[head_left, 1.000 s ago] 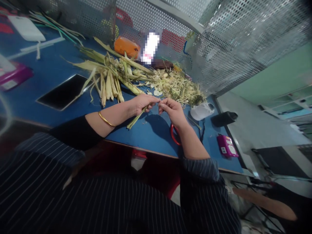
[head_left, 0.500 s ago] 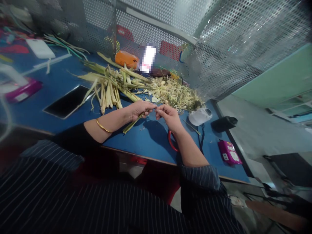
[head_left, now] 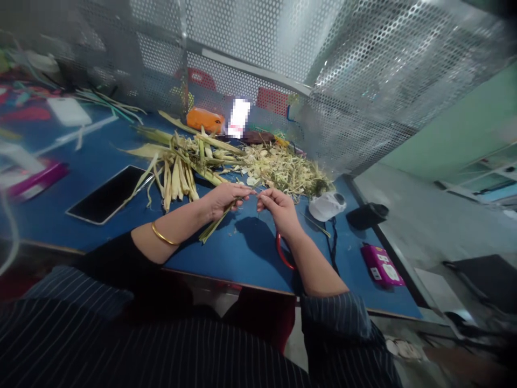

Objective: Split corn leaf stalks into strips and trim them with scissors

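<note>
My left hand (head_left: pixel 228 202) is closed around a small bunch of narrow green husk strips (head_left: pixel 212 229), whose ends poke out below the palm toward the table's front edge. Its fingertips nearly meet those of my right hand (head_left: pixel 277 207), which pinches a very thin strand; the strand's far end is too small to make out. A red loop (head_left: pixel 283 252), like a scissors handle, lies partly hidden under my right forearm. Just beyond the hands are long pale corn husks (head_left: pixel 177 180) and a heap of shredded husk scraps (head_left: pixel 286 170).
A dark-screened tablet (head_left: pixel 109 194) lies at left, touched by husk tips. At the back are an orange packet (head_left: pixel 205 119) and a lit phone (head_left: pixel 239 117) before a perforated metal screen (head_left: pixel 258 64). To the right: a white container (head_left: pixel 326 206), a black cylinder (head_left: pixel 367 215), a purple packet (head_left: pixel 382 264).
The camera view has tilted, so the table appears lower. My hands stay close together, the left keeping the strips; a thin strand now shows at my right fingertips.
</note>
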A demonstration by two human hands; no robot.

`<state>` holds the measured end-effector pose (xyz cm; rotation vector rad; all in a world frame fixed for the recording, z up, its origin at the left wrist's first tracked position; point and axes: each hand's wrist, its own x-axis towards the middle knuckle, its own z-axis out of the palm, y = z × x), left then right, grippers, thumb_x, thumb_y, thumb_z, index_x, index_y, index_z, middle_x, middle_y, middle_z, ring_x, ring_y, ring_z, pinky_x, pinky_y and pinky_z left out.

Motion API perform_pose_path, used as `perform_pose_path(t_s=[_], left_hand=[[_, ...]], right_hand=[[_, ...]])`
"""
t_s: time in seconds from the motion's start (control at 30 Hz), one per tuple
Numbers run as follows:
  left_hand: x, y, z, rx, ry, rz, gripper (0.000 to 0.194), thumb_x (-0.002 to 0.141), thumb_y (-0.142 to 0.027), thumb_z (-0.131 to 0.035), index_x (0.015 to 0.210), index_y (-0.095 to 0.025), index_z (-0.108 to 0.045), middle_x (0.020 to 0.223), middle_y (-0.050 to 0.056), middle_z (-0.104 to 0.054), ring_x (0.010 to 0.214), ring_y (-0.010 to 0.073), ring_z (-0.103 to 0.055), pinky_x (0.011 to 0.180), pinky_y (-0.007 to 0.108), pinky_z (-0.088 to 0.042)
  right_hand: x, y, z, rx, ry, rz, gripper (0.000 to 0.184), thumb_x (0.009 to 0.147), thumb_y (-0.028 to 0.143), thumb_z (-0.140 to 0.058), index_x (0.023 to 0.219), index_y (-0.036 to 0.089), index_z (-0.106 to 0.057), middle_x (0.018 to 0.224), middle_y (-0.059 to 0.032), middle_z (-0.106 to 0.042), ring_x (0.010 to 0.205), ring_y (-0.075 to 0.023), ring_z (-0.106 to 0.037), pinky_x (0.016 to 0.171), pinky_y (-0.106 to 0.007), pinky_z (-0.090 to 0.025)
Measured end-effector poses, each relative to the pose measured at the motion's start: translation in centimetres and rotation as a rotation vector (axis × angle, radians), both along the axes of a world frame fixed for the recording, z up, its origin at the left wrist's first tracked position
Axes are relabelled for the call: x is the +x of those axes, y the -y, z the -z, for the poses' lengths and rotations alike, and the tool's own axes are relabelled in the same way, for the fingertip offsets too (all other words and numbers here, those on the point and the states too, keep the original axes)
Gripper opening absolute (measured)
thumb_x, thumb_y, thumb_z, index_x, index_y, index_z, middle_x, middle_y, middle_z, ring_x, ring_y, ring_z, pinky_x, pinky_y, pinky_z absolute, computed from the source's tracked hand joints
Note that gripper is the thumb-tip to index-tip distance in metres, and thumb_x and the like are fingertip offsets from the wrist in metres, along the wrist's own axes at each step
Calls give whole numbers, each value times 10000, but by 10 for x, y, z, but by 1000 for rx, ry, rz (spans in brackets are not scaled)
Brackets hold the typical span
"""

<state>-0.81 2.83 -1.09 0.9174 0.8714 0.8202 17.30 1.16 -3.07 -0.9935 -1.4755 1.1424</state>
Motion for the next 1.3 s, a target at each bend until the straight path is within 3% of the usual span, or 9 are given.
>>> perform_pose_path(t_s=[0.3,0.4,0.5,0.67,0.8,0.9,1.0,1.17,1.3], left_hand=[[-1,2,-2,174,-112,-239,162,744,-234,-720,687,-150,-594,483,-68,-390,396,32,-283,404,218,-135],[-3,1,-5,200,-109,-300,157,732,-232,-722,695,-147,-595,477,-77,-385,381,28,-265,401,228,-117],[-5,-1,-7,186,-84,-308,164,722,-235,-731,710,-147,-594,484,-85,-372,376,23,-237,403,231,-101],[-6,-2,-8,190,-68,-315,188,698,-229,-745,684,-150,-576,474,-97,-331,384,22,-215,408,228,-94],[-5,0,-9,192,-61,-331,187,697,-197,-730,650,-144,-558,482,-91,-332,396,21,-213,415,225,-91],[-4,1,-9,214,-64,-334,163,710,-184,-720,660,-144,-571,490,-83,-341,402,23,-214,417,227,-95],[-4,2,-8,239,-87,-350,161,714,-181,-727,651,-150,-582,489,-70,-359,407,30,-234,418,233,-112],[-5,4,-11,236,-115,-353,160,704,-176,-736,640,-148,-593,490,-64,-367,421,35,-234,427,236,-122],[-4,5,-12,256,-154,-384,153,674,-206,-748,645,-141,-612,488,-62,-406,436,43,-269,435,232,-176]], right_hand=[[-1,6,-7,-22,12,-74,185,811,348,-652,812,163,-654,638,28,-640,562,-93,-602,606,-247,-481],[4,-1,-4,-75,42,-14,212,791,370,-651,805,159,-640,635,24,-631,546,-96,-588,583,-249,-464],[14,-7,-5,-67,156,161,210,785,366,-625,830,161,-615,651,20,-615,535,-103,-566,565,-255,-439],[39,22,-27,239,793,470,211,838,374,-592,933,187,-611,768,-16,-651,689,-153,-587,658,-280,-400],[53,73,-29,102,1305,436,261,863,385,-579,1014,173,-598,907,-76,-664,773,-201,-600,644,-289,-355],[57,96,-14,-9,1486,377,315,874,379,-566,1083,144,-580,978,-126,-645,840,-232,-610,667,-298,-368],[56,99,-3,35,1544,348,363,878,281,-527,1199,112,-537,1027,-159,-631,927,-254,-609,740,-309,-392],[52,86,-3,-51,1612,381,409,807,232,-540,1185,76,-544,955,-178,-658,809,-272,-637,675,-328,-391],[57,82,0,-144,1314,422,477,797,259,-545,1255,125,-538,960,-152,-690,805,-257,-639,687,-337,-418]])
